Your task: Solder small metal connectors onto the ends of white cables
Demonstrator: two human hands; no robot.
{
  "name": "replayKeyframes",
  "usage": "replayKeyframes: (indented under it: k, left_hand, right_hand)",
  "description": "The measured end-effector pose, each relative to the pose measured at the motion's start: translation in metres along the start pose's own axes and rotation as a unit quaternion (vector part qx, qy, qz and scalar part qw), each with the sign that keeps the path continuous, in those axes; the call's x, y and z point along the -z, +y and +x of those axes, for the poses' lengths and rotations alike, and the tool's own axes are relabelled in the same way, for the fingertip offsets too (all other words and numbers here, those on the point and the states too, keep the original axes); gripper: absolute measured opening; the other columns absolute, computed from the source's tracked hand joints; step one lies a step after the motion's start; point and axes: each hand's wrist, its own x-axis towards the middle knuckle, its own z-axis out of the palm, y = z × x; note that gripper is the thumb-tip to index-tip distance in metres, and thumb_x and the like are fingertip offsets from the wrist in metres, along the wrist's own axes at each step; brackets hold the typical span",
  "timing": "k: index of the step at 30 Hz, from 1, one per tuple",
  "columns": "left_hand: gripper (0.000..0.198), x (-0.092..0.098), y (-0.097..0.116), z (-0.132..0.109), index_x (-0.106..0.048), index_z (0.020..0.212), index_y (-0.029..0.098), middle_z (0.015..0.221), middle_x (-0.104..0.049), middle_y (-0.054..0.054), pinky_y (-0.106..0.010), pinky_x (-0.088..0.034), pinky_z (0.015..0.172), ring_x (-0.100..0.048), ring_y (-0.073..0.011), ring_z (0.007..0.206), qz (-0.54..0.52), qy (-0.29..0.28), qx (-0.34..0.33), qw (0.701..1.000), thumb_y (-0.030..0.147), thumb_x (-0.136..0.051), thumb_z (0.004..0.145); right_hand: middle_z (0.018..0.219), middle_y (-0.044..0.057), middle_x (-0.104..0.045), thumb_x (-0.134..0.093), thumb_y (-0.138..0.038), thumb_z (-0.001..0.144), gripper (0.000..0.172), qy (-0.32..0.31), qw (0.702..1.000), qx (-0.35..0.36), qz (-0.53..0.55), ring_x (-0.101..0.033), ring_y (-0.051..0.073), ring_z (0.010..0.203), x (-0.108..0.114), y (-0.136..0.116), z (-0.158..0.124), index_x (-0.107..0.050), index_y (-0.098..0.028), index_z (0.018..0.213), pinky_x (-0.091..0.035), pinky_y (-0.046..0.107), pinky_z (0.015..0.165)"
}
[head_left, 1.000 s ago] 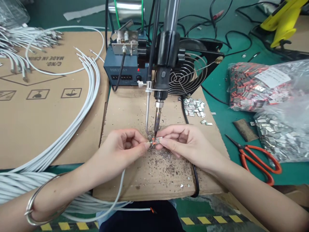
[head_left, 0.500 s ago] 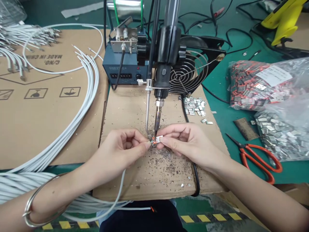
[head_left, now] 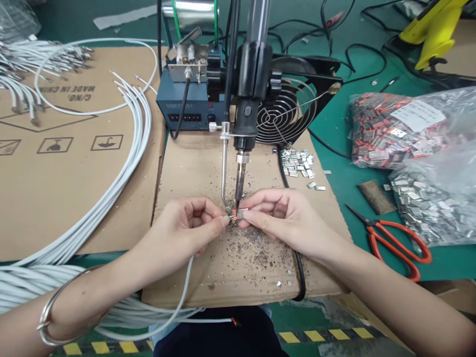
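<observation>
Between thumb and forefinger, my left hand (head_left: 193, 223) pinches the end of a white cable (head_left: 186, 287), which hangs down below the hand. My right hand (head_left: 280, 215) is closed on a small USB connector (head_left: 243, 212), metal with an orange part at its left end. Cable end and connector meet under the tip of a soldering iron (head_left: 240, 183), held upright in a stand. The tip is at the joint; whether it touches cannot be told. A thin metal solder feed tube (head_left: 224, 171) points down just left of the iron.
Behind stand a blue solder feeder unit (head_left: 193, 104) and a fan (head_left: 278, 116). Loose metal connector shells (head_left: 299, 162) lie right of the iron. Orange-handled scissors (head_left: 397, 240) and bags of connectors (head_left: 397, 129) are farther right. White cables (head_left: 126, 168) bundle at left on cardboard (head_left: 74, 198).
The camera view has shifted slightly. The connector has turned a little in my fingers under the iron tip; both hands keep their grip.
</observation>
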Motion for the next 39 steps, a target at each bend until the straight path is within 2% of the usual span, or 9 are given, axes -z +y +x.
replayKeyframes:
  k: [6, 13, 20, 27, 39]
  left_hand:
    - [0.014, -0.0009, 0.0002, 0.0002, -0.054, 0.063, 0.014, 0.048, -0.046, 0.008, -0.015, -0.032, 0.036, -0.041, -0.0037, 0.037, -0.013, -0.005, 0.017, 1.000, 0.021, -0.061, 0.073]
    - [0.013, 0.0009, -0.0022, 0.0012, -0.054, 0.065, 0.015, 0.048, -0.048, 0.008, -0.017, -0.035, 0.038, -0.043, -0.0047, 0.036, -0.034, -0.023, 0.017, 0.999, 0.023, -0.060, 0.074]
    - [0.013, 0.0012, -0.0039, 0.0003, -0.054, 0.069, 0.013, 0.054, -0.051, 0.007, -0.018, -0.039, 0.042, -0.051, -0.0057, 0.040, -0.045, -0.042, 0.023, 0.998, 0.024, -0.059, 0.075]
    - [0.011, 0.0015, -0.0064, 0.0004, -0.053, 0.070, 0.014, 0.055, -0.051, 0.007, -0.018, -0.041, 0.043, -0.051, -0.0065, 0.042, -0.049, -0.039, 0.028, 0.998, 0.022, -0.059, 0.075]
    - [0.013, 0.0021, -0.0051, -0.0008, -0.054, 0.068, 0.014, 0.054, -0.050, 0.007, -0.017, -0.039, 0.042, -0.050, -0.0051, 0.041, -0.083, -0.061, 0.018, 0.995, 0.022, -0.060, 0.075]
  right_hand:
    - [0.065, 0.002, -0.070, -0.070, -0.013, 0.067, 0.010, -0.003, 1.000, 0.003, -0.023, -0.058, 0.008, 0.052, -0.0012, -0.0001, -0.0004, -0.062, -0.014, 0.074, -0.037, 0.018, 0.042]
    - [0.066, 0.002, -0.070, -0.067, -0.017, 0.073, 0.006, -0.014, 1.000, 0.014, -0.013, -0.054, 0.005, 0.046, 0.0002, 0.0021, -0.0001, -0.062, -0.015, 0.077, -0.034, 0.018, 0.038]
    - [0.064, 0.000, -0.069, -0.071, -0.017, 0.067, 0.009, -0.002, 1.000, 0.008, 0.001, -0.052, 0.005, 0.043, -0.0019, 0.0010, 0.0013, -0.062, -0.016, 0.071, -0.035, 0.018, 0.037]
    - [0.063, 0.000, -0.069, -0.077, -0.018, 0.060, 0.016, 0.003, 1.000, -0.004, 0.016, -0.050, 0.004, 0.043, -0.0021, 0.0009, 0.0017, -0.064, -0.015, 0.070, -0.035, 0.016, 0.037]
    - [0.064, 0.004, -0.070, -0.072, -0.022, 0.069, 0.012, -0.015, 1.000, -0.017, 0.008, -0.041, 0.004, 0.039, 0.0027, 0.0008, -0.0007, -0.067, -0.014, 0.076, -0.030, 0.018, 0.036]
